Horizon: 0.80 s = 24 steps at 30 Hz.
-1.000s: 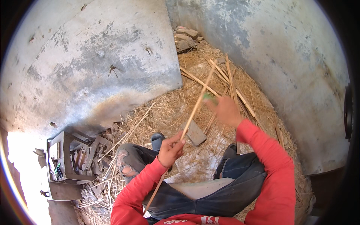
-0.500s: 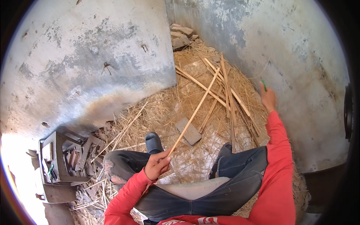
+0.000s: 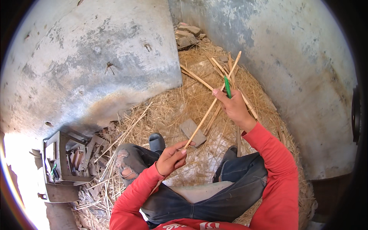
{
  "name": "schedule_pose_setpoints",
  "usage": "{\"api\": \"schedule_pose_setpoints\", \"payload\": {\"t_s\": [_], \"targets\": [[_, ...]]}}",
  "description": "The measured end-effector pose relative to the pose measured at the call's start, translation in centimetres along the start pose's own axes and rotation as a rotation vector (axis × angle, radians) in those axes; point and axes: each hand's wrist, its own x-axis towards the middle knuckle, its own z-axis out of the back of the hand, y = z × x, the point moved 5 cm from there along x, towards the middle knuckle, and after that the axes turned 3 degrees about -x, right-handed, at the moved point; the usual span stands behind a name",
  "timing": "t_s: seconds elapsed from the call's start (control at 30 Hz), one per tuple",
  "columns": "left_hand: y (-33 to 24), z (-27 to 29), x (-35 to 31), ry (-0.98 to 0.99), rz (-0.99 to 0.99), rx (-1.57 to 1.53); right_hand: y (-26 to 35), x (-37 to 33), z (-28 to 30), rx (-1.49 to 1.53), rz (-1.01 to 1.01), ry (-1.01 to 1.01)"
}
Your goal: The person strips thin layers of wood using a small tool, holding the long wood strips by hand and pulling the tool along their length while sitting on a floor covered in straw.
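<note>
My left hand is closed round the lower end of a long, thin, pale wooden stick, which slants up and away to the right over the floor. My right hand is shut on a small green-handled knife, whose blade is too small to make out. The knife lies against the stick's upper part, and my right thumb presses near the stick there. Beyond the hands, several more wooden sticks lie crossed on shavings, partly hidden by my right hand and arm.
A grey brick lies between my feet. Straw-like shavings cover the floor. Stained walls stand on both sides, with broken bricks at the far corner. On the left is a dark open frame beside wood scraps.
My right hand with the knife has swung in from the right wall to the stick's upper part. My left hand and the stick have shifted slightly right and up.
</note>
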Motion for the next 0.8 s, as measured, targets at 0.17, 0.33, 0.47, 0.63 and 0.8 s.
{"api": "schedule_pose_setpoints", "payload": {"t_s": [0.17,0.33,0.47,0.63,0.8], "targets": [[-0.2,-0.9,0.8,0.032,-0.038,0.079,0.2,-0.6,0.7,-0.158,0.162,-0.079],[-0.6,-1.5,1.2,0.04,-0.014,0.056,1.7,-2.4,0.1,-0.343,0.107,0.067],[-1.0,-1.3,1.5,-0.036,-0.022,0.006,2.4,-4.9,-1.7,-0.652,0.113,0.209],[-1.1,-0.9,1.8,-0.082,-0.058,0.027,1.0,-7.5,-5.5,-0.907,0.156,0.331],[-1.2,-0.1,1.9,-0.095,-0.07,0.12,0.2,-6.3,-6.1,-0.974,0.193,0.313]]}}
